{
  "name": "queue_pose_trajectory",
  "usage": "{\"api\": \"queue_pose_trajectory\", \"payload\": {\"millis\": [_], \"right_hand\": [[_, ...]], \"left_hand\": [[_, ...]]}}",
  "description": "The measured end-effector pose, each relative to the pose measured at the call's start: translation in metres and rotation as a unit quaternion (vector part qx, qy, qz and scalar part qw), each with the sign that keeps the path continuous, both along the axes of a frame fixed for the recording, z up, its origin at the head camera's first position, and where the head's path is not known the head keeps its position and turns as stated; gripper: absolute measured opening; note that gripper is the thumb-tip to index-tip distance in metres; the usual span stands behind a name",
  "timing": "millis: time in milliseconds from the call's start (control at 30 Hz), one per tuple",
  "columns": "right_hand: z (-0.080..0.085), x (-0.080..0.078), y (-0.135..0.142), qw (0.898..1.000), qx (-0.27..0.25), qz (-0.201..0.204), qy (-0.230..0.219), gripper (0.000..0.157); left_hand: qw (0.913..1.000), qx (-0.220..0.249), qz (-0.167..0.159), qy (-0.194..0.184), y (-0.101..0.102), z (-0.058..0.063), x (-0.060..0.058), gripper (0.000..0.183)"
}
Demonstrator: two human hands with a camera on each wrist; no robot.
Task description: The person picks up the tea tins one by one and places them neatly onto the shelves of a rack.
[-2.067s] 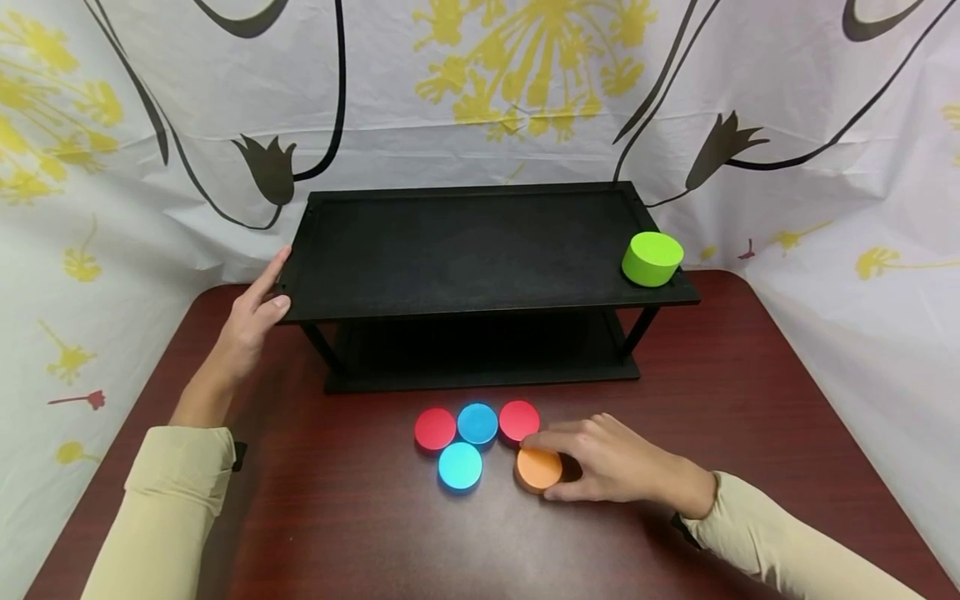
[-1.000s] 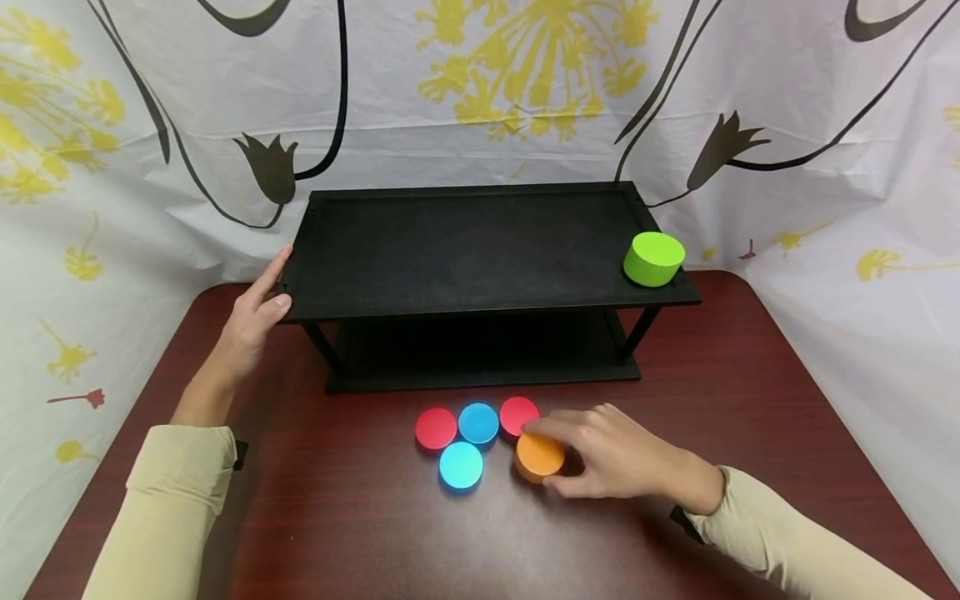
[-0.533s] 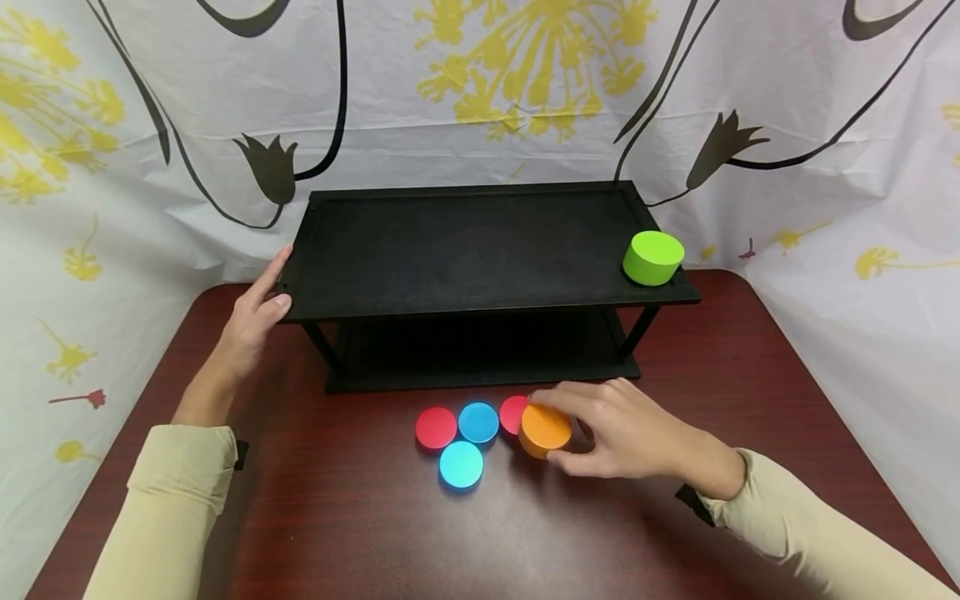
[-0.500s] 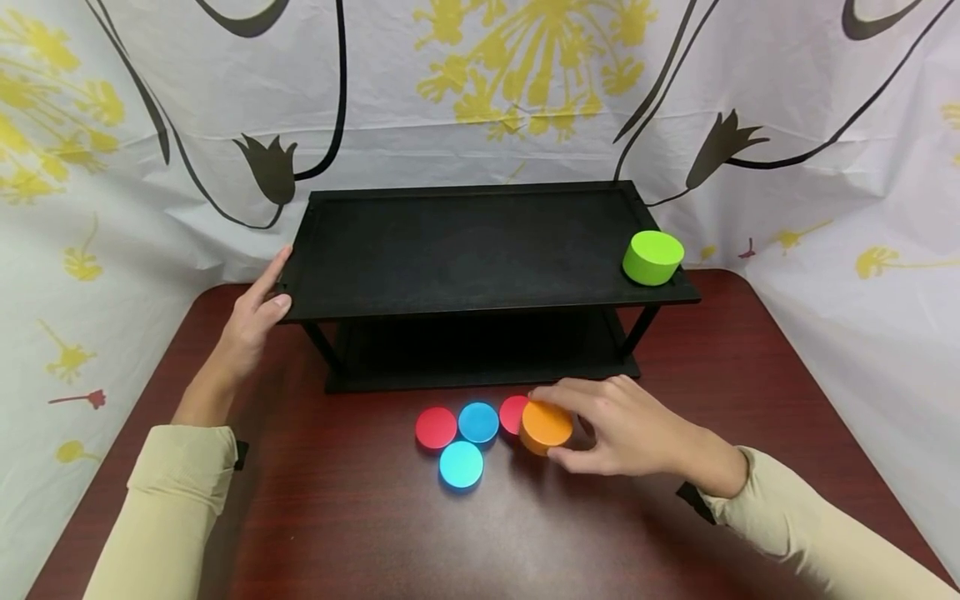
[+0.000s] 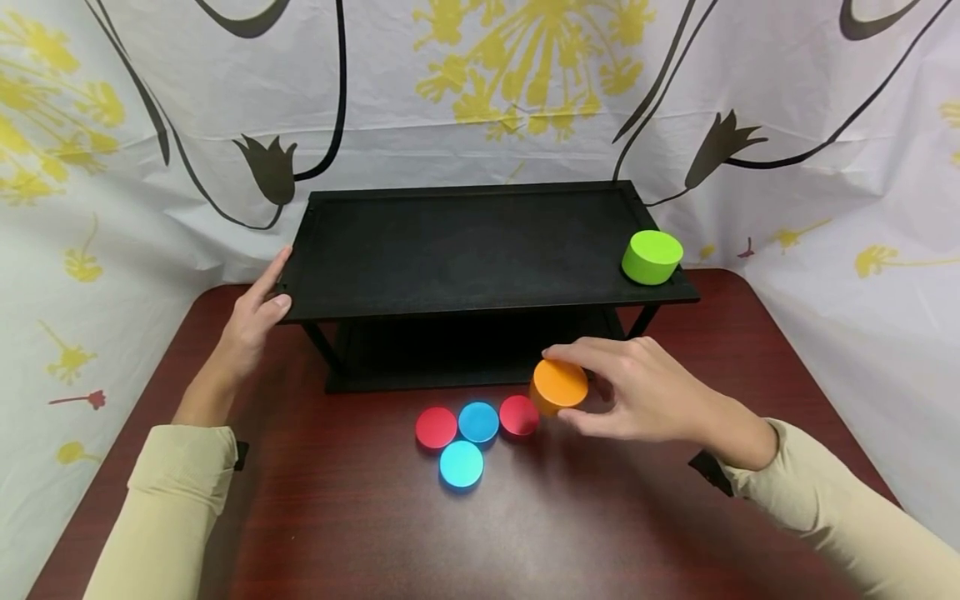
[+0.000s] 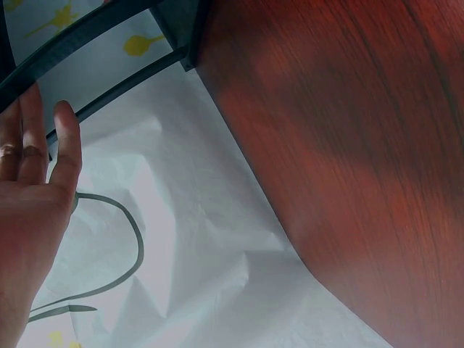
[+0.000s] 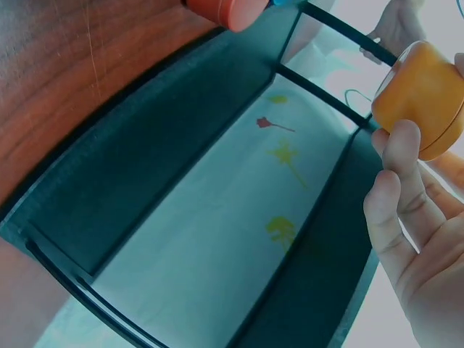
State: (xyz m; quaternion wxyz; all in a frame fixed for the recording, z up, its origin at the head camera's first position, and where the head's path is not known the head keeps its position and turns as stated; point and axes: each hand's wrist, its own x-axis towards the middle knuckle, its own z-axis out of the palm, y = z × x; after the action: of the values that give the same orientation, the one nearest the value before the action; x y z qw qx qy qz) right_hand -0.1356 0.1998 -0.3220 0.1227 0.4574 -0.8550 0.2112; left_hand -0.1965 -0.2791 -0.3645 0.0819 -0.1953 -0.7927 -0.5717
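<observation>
An orange round block (image 5: 559, 387) is pinched between the thumb and fingers of my right hand (image 5: 637, 387), raised off the table in front of the black two-tier shelf (image 5: 465, 250). In the right wrist view the same orange block (image 7: 419, 98) shows its smooth side against the fingers. My left hand (image 5: 251, 321) rests on the left edge of the shelf's upper tier, thumb on the near corner, fingers straight. In the left wrist view the left hand's fingers (image 6: 67, 148) lie against the black rim. A lime-green round block (image 5: 652, 257) sits on the upper tier's right end.
Grouped on the dark red table (image 5: 360, 517) are a red block (image 5: 436, 428), a blue block (image 5: 478, 422), another red block (image 5: 519, 416) and a light-blue block (image 5: 461, 465). A white patterned cloth (image 5: 480, 100) hangs behind and along both sides.
My right hand has lifted the orange block off the table and carried it up, rightward and toward the shelf, away from the red block. The left hand stays still.
</observation>
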Motion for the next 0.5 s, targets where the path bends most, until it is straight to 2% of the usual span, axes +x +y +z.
{"api": "queue_pose_trajectory", "payload": {"millis": [233,500], "right_hand": [[0.016,-0.005,0.002,1.000,0.005,-0.014,0.016,0.055],[0.030,-0.011,0.004,0.999,-0.019,-0.022,0.038,0.053]], "left_hand": [[0.9999,0.001,-0.002,-0.011,-0.001,0.000,0.000,0.062],[1.0000,-0.002,-0.001,-0.009,-0.001,0.001,0.001,0.061]]}}
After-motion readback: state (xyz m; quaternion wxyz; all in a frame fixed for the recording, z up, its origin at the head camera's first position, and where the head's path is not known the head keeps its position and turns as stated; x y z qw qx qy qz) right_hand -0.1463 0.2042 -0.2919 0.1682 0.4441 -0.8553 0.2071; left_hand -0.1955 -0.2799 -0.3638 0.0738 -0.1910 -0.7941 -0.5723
